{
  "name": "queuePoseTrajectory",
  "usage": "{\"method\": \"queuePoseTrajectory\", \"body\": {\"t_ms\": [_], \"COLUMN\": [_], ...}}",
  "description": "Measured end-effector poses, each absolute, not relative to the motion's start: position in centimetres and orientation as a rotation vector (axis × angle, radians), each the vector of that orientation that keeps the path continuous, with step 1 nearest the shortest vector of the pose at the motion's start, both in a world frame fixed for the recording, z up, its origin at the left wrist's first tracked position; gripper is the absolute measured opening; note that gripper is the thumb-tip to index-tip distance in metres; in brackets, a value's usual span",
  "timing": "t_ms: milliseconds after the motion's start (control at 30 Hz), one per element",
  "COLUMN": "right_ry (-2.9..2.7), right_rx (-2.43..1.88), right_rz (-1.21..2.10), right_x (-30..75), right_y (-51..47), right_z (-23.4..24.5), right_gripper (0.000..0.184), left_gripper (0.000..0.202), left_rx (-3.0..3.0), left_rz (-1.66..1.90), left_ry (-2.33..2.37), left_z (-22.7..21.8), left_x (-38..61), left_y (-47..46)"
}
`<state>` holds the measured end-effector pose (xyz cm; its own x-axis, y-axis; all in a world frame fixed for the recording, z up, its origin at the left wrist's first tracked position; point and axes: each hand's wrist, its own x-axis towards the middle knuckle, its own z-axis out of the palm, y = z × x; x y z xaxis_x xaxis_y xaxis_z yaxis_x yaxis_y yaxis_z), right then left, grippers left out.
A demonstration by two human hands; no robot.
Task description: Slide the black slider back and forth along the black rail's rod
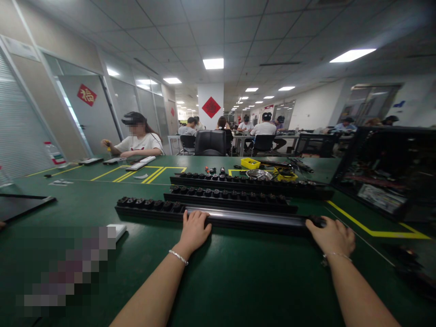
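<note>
A long black power strip housing (252,219) lies crosswise on the green table before me, with a row of black sockets (150,204) in its left part and a bare, shiny channel toward the right. My left hand (195,227) grips the housing near its middle, close to the last socket of that row, fingers bent over it. At the right end, my right hand (332,236) is closed around a black socket (316,221), thumb on the near side. Its fingertips are partly hidden. Behind lie two similar strips, a middle one (231,200) and a farther one (245,181), both fitted with sockets.
A yellow bin (250,163) and a metal bowl (259,174) with small parts stand beyond the strips. An open black cabinet (378,172) rises at right. A white-ended blurred object (117,230) lies at left. A person (139,141) sits across the table.
</note>
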<state>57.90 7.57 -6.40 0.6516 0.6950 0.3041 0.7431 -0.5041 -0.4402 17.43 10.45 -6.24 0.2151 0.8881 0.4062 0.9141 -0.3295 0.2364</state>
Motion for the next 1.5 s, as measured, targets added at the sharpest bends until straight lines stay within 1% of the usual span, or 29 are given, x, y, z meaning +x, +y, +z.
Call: {"method": "queuePoseTrajectory", "body": {"t_ms": [100,400,767,1333,1500], "right_ry": [-1.033,-1.010,-0.961,-0.882,-0.885], "right_rx": [-2.383,-2.392,-2.428,-2.406,-2.417], "right_rz": [-0.076,-0.022,0.029,0.065,0.041], "right_x": [58.1,58.4,58.4,58.2,58.0], "right_y": [7.7,8.0,7.7,7.3,7.3], "right_z": [-6.6,-6.4,-5.8,-5.4,-5.1], "right_gripper": [0.072,0.073,0.070,0.069,0.066], "left_gripper": [0.027,0.027,0.025,0.025,0.025], "left_rx": [-2.380,-2.354,-2.329,-2.317,-2.314], "left_rz": [-0.752,-0.728,-0.730,-0.739,-0.731], "left_ry": [-1.778,-1.750,-1.754,-1.757,-1.762], "left_z": [-6.2,-6.4,-6.5,-6.4,-6.3], "left_x": [17.5,17.5,17.5,17.6,17.6], "left_y": [10.4,10.5,10.7,10.8,10.8]}}
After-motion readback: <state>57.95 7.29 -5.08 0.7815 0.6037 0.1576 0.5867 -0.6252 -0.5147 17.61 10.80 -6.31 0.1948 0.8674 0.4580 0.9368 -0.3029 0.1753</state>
